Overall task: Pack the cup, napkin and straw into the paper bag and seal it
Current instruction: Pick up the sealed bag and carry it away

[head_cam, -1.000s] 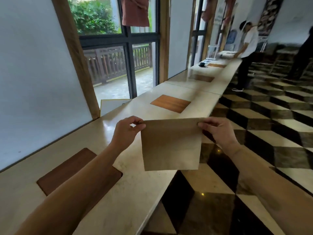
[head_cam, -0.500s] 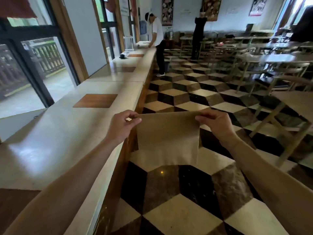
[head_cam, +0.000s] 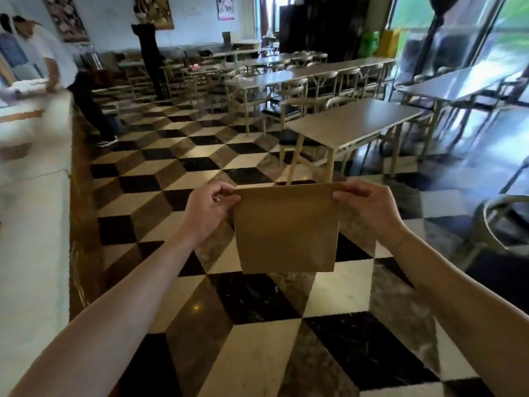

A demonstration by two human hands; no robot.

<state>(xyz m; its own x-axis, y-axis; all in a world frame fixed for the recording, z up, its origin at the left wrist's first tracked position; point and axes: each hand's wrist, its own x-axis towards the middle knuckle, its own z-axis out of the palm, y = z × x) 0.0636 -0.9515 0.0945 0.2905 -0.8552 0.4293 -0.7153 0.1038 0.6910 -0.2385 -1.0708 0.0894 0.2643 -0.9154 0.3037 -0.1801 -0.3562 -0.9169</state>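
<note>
A flat brown paper bag [head_cam: 286, 227] hangs in the air in front of me, above the checkered floor. My left hand [head_cam: 207, 209] pinches its top left corner. My right hand [head_cam: 367, 204] pinches its top right corner. The bag's top edge is folded flat and closed. No cup, napkin or straw shows in the view.
A long pale counter [head_cam: 31, 196] runs along the left edge. A grey table [head_cam: 355, 121] with chairs stands ahead on the right, with more tables behind. A metal chair [head_cam: 503, 222] is close on the right. Two people [head_cam: 57, 61] stand at the far left.
The view has swung right, away from the counter and windows to the dining room. Both hands keep the same pinch on the bag's top corners.
</note>
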